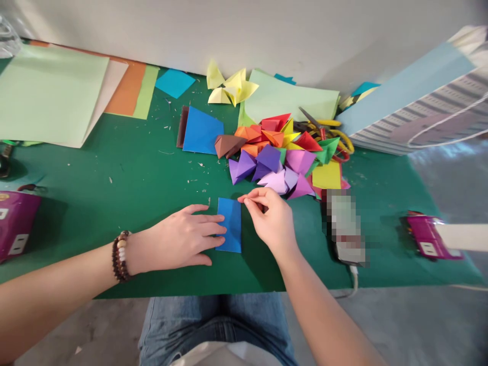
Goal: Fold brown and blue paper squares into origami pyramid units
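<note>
Left hand lying open on blue paper sheet; right hand, just beside the sheet, pinched, seemingly on nothing.

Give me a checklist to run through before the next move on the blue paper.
1. Blue paper lying flat on the green cutting mat: ok.
2. Left hand pressing the paper down, fingertips on it: ok.
3. Right hand pinching something between its fingers: cannot tell.
4. Pile of folded paper pyramids apart from the blue paper: ok.
5. Yellow-handled scissors out of both hands: ok.
6. Paper scraps away from the blue paper: not ok, one lies close above it.
</note>
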The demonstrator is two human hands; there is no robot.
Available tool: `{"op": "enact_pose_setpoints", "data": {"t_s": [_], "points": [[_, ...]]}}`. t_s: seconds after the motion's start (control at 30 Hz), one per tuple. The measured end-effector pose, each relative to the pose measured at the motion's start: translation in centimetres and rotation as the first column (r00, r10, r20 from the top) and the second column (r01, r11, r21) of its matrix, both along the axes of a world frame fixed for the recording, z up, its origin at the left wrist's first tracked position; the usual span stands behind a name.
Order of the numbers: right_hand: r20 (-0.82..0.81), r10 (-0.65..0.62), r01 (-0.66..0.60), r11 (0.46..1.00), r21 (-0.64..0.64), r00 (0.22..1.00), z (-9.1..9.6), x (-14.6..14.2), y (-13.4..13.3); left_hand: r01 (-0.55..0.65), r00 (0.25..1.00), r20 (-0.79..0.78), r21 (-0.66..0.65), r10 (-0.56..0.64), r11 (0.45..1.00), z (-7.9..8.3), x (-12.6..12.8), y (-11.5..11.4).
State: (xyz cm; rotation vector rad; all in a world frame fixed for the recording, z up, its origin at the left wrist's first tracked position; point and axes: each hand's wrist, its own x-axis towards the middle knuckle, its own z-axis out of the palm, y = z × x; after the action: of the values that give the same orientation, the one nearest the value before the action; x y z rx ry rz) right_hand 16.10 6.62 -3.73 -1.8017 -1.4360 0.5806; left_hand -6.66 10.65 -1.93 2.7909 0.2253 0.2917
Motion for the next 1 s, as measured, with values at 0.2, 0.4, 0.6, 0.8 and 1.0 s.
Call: {"op": "enact_pose_setpoints", "data": {"t_s": [0.2,0.4,0.6,0.8,1.0], "points": [[-0.080,0.069,-0.068,0.997,0.022,0.994,-0.5,1.0,0.0,-0.009,0.999,0.046,-0.014,0.010,1.000,0.1,-0.1,0.0],[0.320,0.283,-0.323,0.944,0.075,0.904,0.3,2.3,0.4,-0.008,1.000,0.026,-0.003,0.008,1.000,0.0,-0.2,-0.1],[0.408,0.422,-0.481,0.875,0.049,0.810,0.6,2.5,0.3,-0.013,0.999,0.042,-0.015,0.014,1.000,0.1,-0.1,-0.1],[0.402,0.490,-0.559,0.826,0.071,0.774,0.4,2.8,-0.3,-0.015,1.000,0.017,-0.028,0.015,0.999,0.0,-0.1,-0.2],[0.384,0.527,-0.605,0.787,0.116,0.758,0.0,2.9,-1.3,-0.013,1.000,0.007,-0.021,0.013,1.000,-0.1,-0.1,-0.2]]}}
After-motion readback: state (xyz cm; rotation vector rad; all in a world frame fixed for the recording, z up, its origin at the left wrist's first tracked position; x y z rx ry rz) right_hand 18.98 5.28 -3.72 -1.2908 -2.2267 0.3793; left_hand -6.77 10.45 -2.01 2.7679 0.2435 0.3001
